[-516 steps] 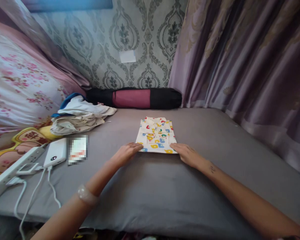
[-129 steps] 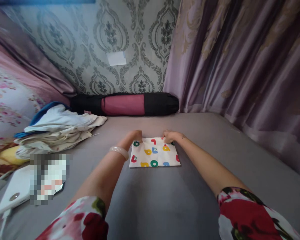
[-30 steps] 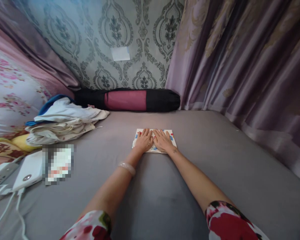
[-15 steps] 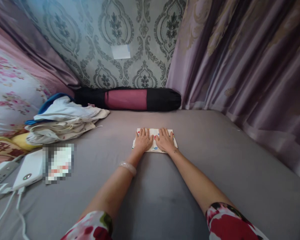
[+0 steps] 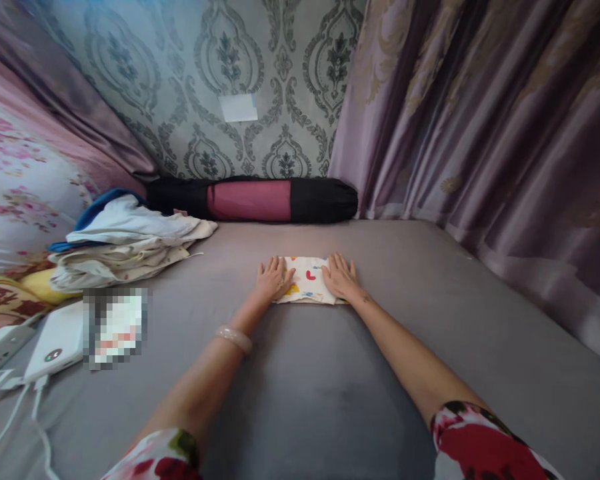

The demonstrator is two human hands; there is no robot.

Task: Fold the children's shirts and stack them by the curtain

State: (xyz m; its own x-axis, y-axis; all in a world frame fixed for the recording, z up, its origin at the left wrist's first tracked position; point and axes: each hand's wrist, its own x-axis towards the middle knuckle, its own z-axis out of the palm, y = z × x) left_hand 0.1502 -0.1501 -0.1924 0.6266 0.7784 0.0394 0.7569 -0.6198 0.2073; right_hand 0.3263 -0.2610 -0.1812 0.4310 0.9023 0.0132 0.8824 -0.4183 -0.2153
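Both hands are laid flat, fingers spread, nothing gripped: left hand (image 5: 275,279) on left end, right hand (image 5: 340,277) on right end of folded printed cloth (image 5: 309,283), prob. to keep folds flat. Cloth is set mid-width on bed (image 5: 330,400), nearer far edge; clothes pile (image 5: 130,240) by left edge.

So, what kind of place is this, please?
Most likely a bedroom. The grey sheet covers a wide mattress, floral bedding lies at the left, a long curtain hangs at the right, and a pile of clothes lies on the sheet.
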